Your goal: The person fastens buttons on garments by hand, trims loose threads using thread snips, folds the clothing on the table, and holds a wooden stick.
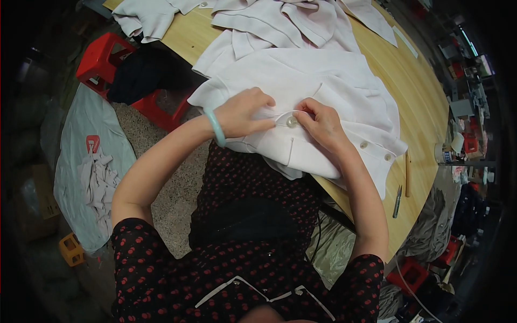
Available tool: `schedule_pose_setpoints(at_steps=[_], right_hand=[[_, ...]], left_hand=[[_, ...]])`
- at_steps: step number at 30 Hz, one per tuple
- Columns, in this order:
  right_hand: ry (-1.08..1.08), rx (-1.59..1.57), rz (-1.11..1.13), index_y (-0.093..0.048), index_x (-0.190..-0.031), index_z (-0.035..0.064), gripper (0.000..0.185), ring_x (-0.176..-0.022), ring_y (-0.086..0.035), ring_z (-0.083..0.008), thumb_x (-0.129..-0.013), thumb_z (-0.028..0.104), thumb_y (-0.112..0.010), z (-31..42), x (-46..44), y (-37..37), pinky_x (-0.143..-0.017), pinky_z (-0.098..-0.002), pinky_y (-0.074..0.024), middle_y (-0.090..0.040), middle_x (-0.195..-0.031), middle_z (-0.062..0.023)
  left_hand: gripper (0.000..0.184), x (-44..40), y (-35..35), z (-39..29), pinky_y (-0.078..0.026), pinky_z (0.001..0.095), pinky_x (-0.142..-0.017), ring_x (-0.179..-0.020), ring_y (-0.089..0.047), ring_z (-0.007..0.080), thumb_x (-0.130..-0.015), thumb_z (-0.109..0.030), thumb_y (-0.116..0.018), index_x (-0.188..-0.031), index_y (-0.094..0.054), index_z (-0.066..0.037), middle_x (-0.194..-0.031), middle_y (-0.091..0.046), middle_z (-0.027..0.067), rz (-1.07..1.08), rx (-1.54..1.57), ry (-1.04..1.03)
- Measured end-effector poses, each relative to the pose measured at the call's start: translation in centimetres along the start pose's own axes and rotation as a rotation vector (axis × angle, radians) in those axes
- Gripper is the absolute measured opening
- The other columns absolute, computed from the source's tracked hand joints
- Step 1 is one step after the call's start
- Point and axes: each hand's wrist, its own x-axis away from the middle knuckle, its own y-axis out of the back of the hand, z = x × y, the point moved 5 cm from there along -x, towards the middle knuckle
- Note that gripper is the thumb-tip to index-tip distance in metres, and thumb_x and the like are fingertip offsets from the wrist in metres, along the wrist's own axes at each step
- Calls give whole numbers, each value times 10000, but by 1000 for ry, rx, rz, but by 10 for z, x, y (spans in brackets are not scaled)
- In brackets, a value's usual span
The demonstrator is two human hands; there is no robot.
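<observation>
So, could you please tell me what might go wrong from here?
The garment hangs partly over the near edge of the table, so its weight may drag it off.
The slim tool lies close to the garment's edge, so shifting the cloth could sweep it along or perhaps snag on it.
The right hand's fingers are at the cloth beside the button; a hard tug there might strain it.

Left arm (167, 164) and right arm (366, 199) reach forward, elbows bent; left hand (241, 112) curves, thumb and forefinger apart; right hand (325, 126) pinches, fingers curled.
</observation>
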Motion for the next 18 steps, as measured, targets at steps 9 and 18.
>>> schedule_pose_setpoints(at_steps=[9,18], right_hand=[[769,421,-107,-524,-911,56,219,-862,-504,-246,-695,73,-558,71,37,-61,-773,-351,-389,-519,-905,-79],[747,496,-71,-532,-808,73,104,-726,-502,-226,-706,91,-544,67,26,-89,-656,-346,-415,-492,-730,-66]], left_hand=[[375,63,34,30,-406,380,-830,-942,-491,310,-727,-267,-660,-1018,-558,-55,-999,-475,151,-167,-146,315],[316,47,24,28,-408,356,-797,-915,-481,280,-682,-194,-676,-977,-603,-108,-952,-470,122,-180,-327,-10]])
